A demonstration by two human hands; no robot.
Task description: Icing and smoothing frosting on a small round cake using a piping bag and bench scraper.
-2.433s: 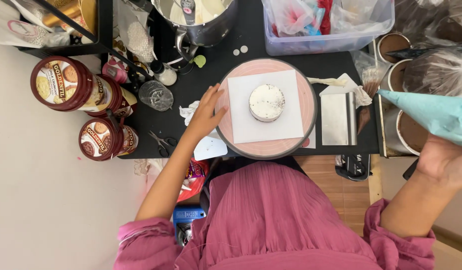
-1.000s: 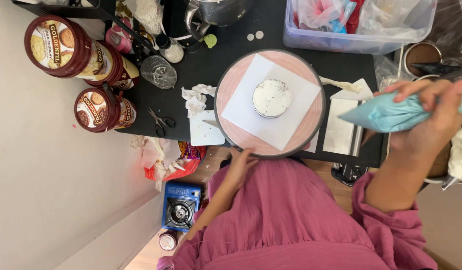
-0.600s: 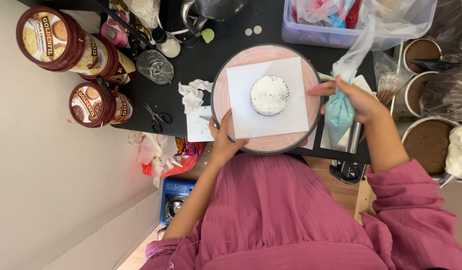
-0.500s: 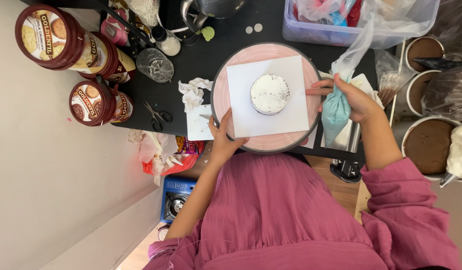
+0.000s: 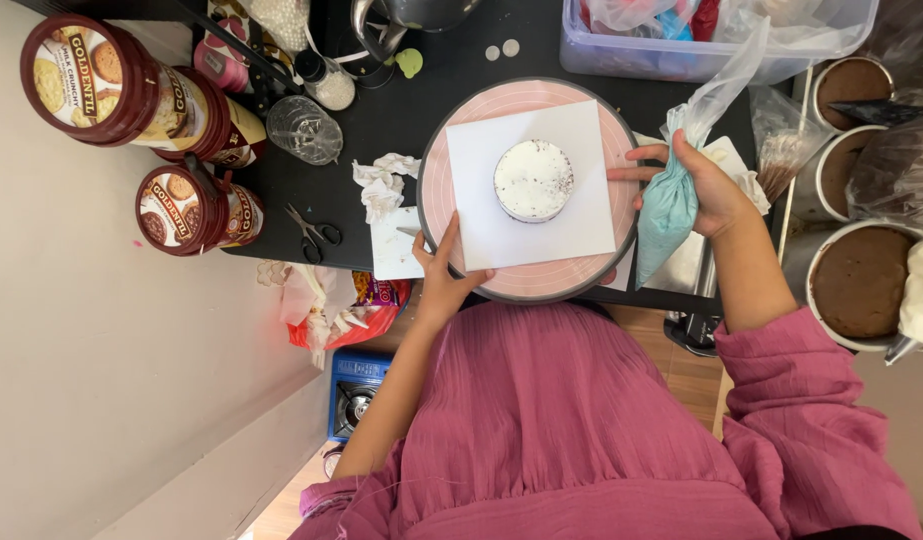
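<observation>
Pink ridged turntable [image 5: 461,180] sits between the two hands on a black table [image 5: 411,110]; a white square board [image 5: 491,220] lies on it, and a small round white-frosted cake [image 5: 533,179] stands at the board's middle; the left hand [image 5: 443,275] rests on the near rim of the turntable, fingers spread and bent over the edge, thumb lying on the corner of the board, so it grips the rim rather than hanging loose; the right hand [image 5: 706,190] is closed around a piping bag [image 5: 671,195] filled with pale blue cream, its clear twisted tail rising past the knuckles; that hand's forefinger reaches out to touch the turntable's far right edge, just beside the board; the bag's tip points down toward the body and seems to hang past the rim, though the tip itself is hard to make out; beyond the left hand lie small scissors [image 5: 313,232] and a crumpled tissue [image 5: 381,183]; further out stand round cookie tubs [image 5: 186,205].
</observation>
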